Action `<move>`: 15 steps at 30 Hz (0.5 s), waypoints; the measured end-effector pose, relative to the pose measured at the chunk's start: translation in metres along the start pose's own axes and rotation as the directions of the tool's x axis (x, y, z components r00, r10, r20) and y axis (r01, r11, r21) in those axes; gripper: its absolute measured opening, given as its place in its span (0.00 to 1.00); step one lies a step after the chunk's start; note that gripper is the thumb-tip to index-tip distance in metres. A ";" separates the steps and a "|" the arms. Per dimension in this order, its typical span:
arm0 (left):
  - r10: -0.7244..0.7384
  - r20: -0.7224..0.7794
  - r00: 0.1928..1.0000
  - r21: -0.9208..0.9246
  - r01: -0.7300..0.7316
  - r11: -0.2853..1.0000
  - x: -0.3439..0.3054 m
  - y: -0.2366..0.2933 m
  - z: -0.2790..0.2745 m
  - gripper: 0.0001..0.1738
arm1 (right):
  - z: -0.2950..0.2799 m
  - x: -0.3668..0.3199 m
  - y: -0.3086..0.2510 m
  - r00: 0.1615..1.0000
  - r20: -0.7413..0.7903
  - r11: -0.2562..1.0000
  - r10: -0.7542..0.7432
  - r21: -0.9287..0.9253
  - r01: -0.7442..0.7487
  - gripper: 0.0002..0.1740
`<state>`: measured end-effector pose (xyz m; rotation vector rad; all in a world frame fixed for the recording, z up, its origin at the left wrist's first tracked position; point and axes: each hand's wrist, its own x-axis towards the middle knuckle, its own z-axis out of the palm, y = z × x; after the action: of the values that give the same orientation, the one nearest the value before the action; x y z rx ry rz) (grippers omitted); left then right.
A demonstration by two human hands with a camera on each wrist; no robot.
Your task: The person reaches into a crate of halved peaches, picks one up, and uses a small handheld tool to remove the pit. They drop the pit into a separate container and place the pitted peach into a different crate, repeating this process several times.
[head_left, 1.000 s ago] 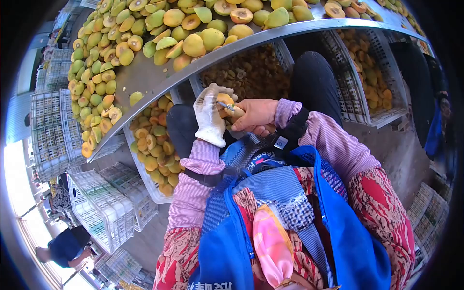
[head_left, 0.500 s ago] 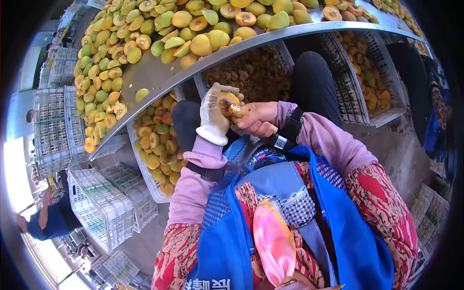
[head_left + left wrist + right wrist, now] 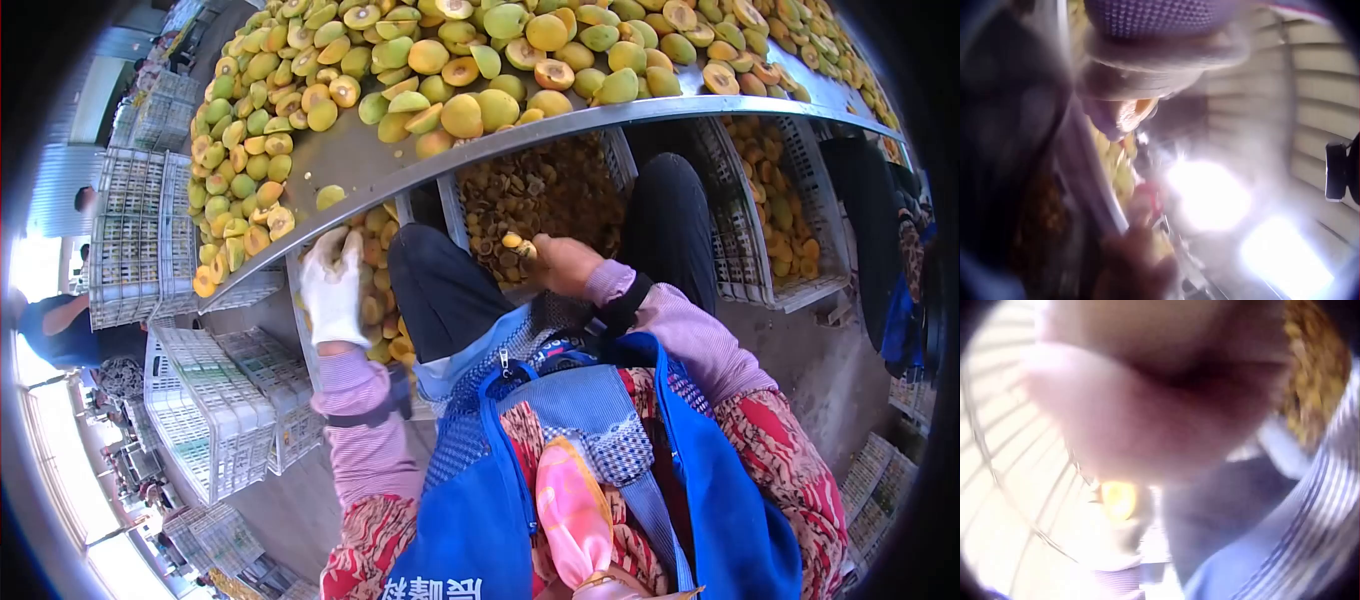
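Observation:
My gloved left hand (image 3: pixel 333 285) hovers over the near-left crate (image 3: pixel 303 315) of fruit halves, beneath the table edge. In the left wrist view, the orange cut face of a peach half (image 3: pixel 1135 114) shows in its curled fingers. My bare right hand (image 3: pixel 567 265) grips a small pitting tool (image 3: pixel 526 250) with a pale handle, mostly hidden in the fist. A small orange-yellow bit of fruit (image 3: pixel 512 240) shows at the tool's tip. Below that hand is a crate of brown pits and scraps (image 3: pixel 545 190). The right wrist view is blurred.
A metal table (image 3: pixel 340 165) with a raised rim is heaped with halved peaches (image 3: pixel 430 60). Another crate of halves (image 3: pixel 770 210) stands to the right of my knees (image 3: pixel 672 215). White plastic crates (image 3: pixel 215 410) are stacked at left, where another person (image 3: pixel 60 330) is visible.
The hands were together at a peach, with the tool against it. Now the left hand has moved left over the crate, and the right hand has drawn right with the tool.

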<state>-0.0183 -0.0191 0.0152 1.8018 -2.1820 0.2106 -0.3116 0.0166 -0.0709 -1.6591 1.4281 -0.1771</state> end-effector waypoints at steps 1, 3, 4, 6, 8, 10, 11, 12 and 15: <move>-0.306 0.040 0.951 -0.032 0.307 0.951 -0.001 -0.009 0.004 0.16 | 0.004 0.002 0.008 0.984 -0.012 0.961 -0.175 0.214 0.174 0.15; -0.320 0.117 0.940 -0.298 0.340 0.892 0.017 -0.025 0.016 0.17 | 0.010 0.007 0.005 0.990 -0.139 1.000 -0.009 0.011 0.010 0.18; -0.137 0.112 0.984 -0.321 0.166 0.932 0.034 -0.019 0.018 0.18 | 0.010 0.009 0.003 0.990 -0.139 1.000 -0.005 0.023 0.008 0.18; -0.007 0.140 0.990 -0.401 0.064 0.914 0.079 0.017 0.019 0.21 | 0.002 0.018 0.001 0.961 -0.271 0.992 -0.054 0.093 0.082 0.19; -0.033 0.232 0.972 -0.389 0.124 0.913 0.118 0.064 0.037 0.25 | 0.003 0.020 -0.001 0.949 -0.313 0.981 -0.018 0.179 0.078 0.18; 0.000 0.345 0.939 -0.225 0.082 0.971 0.148 0.100 0.060 0.29 | -0.011 0.018 -0.005 0.956 -0.290 0.997 -0.051 0.046 0.068 0.16; 0.011 0.431 0.902 -0.119 0.044 0.992 0.154 0.116 0.067 0.31 | -0.007 0.017 -0.003 0.957 -0.287 0.997 -0.040 0.053 0.057 0.16; -0.012 0.490 0.872 -0.024 0.028 0.999 0.159 0.127 0.072 0.33 | -0.005 0.016 -0.003 0.960 -0.277 0.994 -0.044 0.083 0.070 0.16; 0.061 0.426 0.903 -0.143 0.001 0.990 0.169 0.121 0.084 0.31 | -0.011 0.020 0.001 0.959 -0.282 0.998 -0.038 0.038 0.050 0.16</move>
<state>-0.1762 -0.1773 -0.0002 1.8718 -2.4385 -0.3645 -0.3124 -0.0058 -0.0739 -1.6788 1.5841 -0.4840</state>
